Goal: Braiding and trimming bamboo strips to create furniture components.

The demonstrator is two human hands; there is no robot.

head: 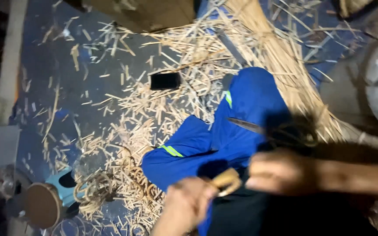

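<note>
A seated person in blue work trousers with a pale green reflective stripe (224, 126) works a pale, curled strip of cane (227, 182) over the lap, where the cuttings can drop to the floor. The left hand (188, 204) reaches up from below, fingers closed around the strip's near end; the right hand (281, 171) comes in from the side, forearm level, fingers curled tight, apparently around a dark-bladed knife (248, 125) that points away from the body, though blur hides the grip. Pale cane offcuts (154, 118) litter the dark floor (53, 65) beside a long bundle of straw-coloured reeds (281, 57) and a small black rectangular object (165, 81).
</note>
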